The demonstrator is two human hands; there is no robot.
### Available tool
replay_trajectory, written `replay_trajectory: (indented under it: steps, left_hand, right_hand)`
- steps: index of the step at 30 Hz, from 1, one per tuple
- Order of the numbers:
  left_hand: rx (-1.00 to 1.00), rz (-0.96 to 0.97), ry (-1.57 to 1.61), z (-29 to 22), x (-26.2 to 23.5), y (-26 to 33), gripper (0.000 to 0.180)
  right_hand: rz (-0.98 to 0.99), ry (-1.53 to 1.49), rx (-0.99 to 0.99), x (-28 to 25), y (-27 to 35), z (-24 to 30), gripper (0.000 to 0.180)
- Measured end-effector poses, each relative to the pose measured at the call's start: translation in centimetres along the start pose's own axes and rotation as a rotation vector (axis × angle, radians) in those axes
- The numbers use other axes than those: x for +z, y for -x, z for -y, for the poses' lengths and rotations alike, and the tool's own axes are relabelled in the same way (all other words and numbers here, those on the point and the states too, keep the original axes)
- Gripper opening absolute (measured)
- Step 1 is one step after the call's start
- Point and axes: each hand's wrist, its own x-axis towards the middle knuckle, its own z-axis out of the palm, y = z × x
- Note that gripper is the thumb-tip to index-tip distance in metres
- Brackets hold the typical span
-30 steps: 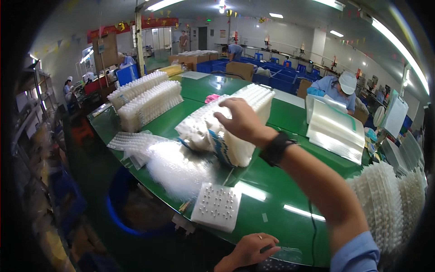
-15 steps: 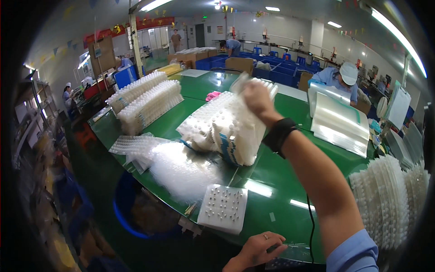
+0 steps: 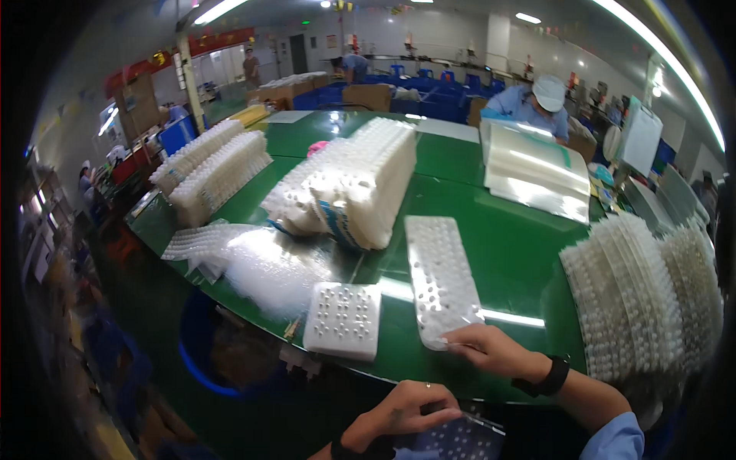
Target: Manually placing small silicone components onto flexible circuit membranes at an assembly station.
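My right hand (image 3: 491, 349) pinches the near corner of a long white plastic sheet (image 3: 443, 276) with rows of bumps, which stretches away over the green table. Closed at the table's near edge, my left hand (image 3: 406, 411) has thumb and fingers on the edge of a clear film with pale dots (image 3: 460, 438), partly cut off below. To the left of the long sheet lies a small square stack of white sheets (image 3: 343, 318) with small metallic-looking studs on top. Behind it stands a big stack of bumpy white sheets (image 3: 360, 172) with blue markings.
Loose clear film (image 3: 276, 272) lies at the table's left edge. More bumpy sheet stacks stand at the far left (image 3: 218, 172) and right (image 3: 625, 295). Clear flat sheets (image 3: 537, 172) lie before a co-worker (image 3: 529, 103) in a white cap. A blue bin (image 3: 188, 349) sits below.
My right hand has come back from the big stack to the near table with a long bumpy sheet. My left hand has closed on the dotted film. The view has shifted.
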Motion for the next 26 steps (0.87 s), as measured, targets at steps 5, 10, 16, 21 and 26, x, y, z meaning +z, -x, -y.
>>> replay_trajectory:
  steps: [5,10,16,21,26]
  left_hand:
    - [0.154,-0.052,-0.036,-1.8,0.2,-1.1,0.013]
    - [-0.024,-0.089,-0.429,1.8,0.2,-1.7,0.017]
    - [-0.078,-0.027,-0.401,1.7,-0.6,-1.0,0.016]
    - [-0.108,0.014,-0.378,2.0,-2.0,-1.7,0.013]
    - [-0.088,-0.026,-0.198,0.3,-3.3,-2.5,0.016]
  right_hand:
    - [-0.508,-0.429,0.293,-4.6,1.1,1.3,0.032]
    - [-0.946,-0.089,-0.120,-7.3,4.8,3.0,0.025]
    - [-0.279,0.217,0.068,-0.1,10.2,0.2,0.031]
    - [-0.323,-0.232,0.158,1.3,10.7,-0.8,0.029]
    - [-0.954,-0.932,0.135,-2.0,11.0,-0.3,0.034]
